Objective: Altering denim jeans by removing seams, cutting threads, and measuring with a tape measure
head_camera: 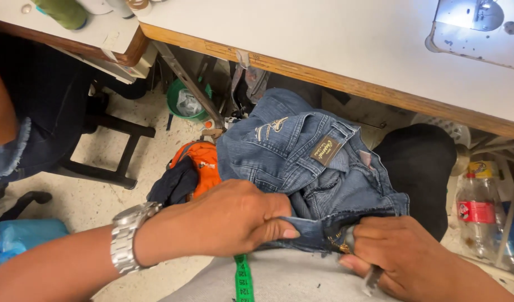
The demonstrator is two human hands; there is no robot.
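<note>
Both hands on jeans hem, lap level.
My left hand (234, 221) pinches the denim jeans (301, 162) edge; right hand (396, 257) is curled around a small metal tool (373, 278) — I judge a slip could nick fabric or thumb — the green tape measure (243, 278) hangs below.

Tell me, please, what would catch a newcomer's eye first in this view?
Most striking are the blue jeans bunched on the person's lap at centre, gripped at a frayed edge by the left hand, with a silver wristwatch, and the right hand. A bright green measuring tape hangs below the hands, and an orange cloth lies on the floor just left of the jeans.
</note>
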